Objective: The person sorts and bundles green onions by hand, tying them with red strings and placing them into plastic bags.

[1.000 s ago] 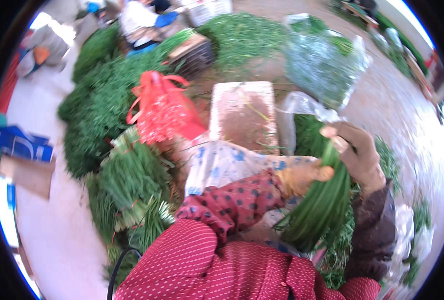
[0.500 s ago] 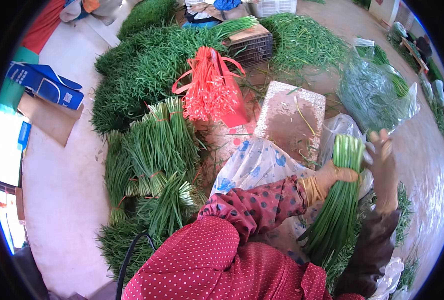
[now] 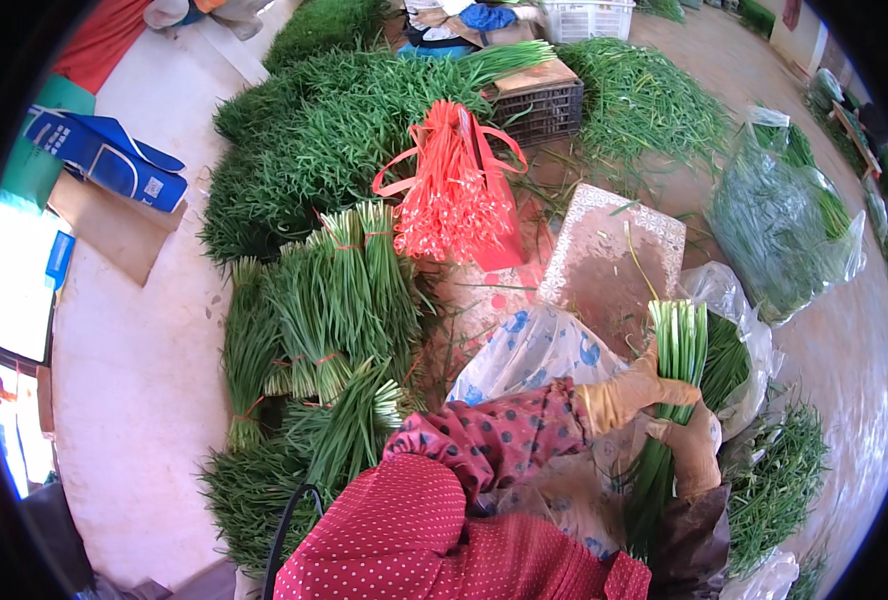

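Observation:
A bunch of garlic chives (image 3: 678,340) stands upright in front of me, pale stem ends up and green leaves hanging down. My left hand (image 3: 636,396), in a tan glove, is closed round its upper part. Just below, my right hand (image 3: 692,445), also gloved, closes on the same bunch from the right side; part of its fingers is hidden by the leaves. Beneath the hands a white plastic sheet with blue prints (image 3: 534,350) covers my lap.
Tied chive bundles (image 3: 339,290) are stacked at the left, before a big heap of loose chives (image 3: 314,140). A red bag of red ties (image 3: 454,200) stands mid-floor beside a stained board (image 3: 614,250). Farther right lie a clear bag of greens (image 3: 779,220) and a black crate (image 3: 539,108).
My right hand has come down from beside the stem ends onto the bunch below my left hand. The bunch has shifted slightly left and lower, and the whole view has moved a little.

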`<state>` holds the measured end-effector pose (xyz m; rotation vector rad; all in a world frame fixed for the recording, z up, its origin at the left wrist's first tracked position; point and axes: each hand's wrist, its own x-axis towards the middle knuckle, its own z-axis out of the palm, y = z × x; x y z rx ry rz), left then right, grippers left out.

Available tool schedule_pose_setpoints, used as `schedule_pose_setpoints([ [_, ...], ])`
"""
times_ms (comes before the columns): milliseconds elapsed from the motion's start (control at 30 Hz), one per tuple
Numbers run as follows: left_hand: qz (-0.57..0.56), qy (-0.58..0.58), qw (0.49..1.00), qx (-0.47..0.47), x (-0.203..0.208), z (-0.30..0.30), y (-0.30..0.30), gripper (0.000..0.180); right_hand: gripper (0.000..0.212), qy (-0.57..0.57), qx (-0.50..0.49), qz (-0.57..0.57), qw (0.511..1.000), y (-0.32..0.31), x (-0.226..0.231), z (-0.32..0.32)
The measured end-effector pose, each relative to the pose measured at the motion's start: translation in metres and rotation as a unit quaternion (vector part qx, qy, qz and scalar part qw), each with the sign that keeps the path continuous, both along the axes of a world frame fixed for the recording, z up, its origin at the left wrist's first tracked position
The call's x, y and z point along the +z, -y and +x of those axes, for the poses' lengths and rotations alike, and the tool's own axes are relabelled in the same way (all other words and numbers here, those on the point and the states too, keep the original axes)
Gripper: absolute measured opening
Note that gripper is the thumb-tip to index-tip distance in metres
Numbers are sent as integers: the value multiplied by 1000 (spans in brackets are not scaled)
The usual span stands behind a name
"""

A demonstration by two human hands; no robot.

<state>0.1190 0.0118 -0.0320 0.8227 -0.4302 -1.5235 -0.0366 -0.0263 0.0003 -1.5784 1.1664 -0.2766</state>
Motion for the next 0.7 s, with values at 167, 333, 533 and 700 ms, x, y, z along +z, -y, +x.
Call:
schedule_pose_setpoints([
  [167, -17, -121, 988, 89, -49, 125, -15, 28, 50, 115, -33, 80, 990, 9, 6, -9],
  [333, 27, 425, 775, 468, -55, 349, -55, 6, 53, 75, -38, 86, 993, 11, -3, -20],
  [533, 250, 408, 750, 457, -28, 442, -51, 18, 66, 85, -41, 171, 981, 5, -19, -5],
  [700, 357, 450, 726, 379, -42, 511, -21, 26, 73, 98, -17, 203, 974, 1, -36, 3],
])
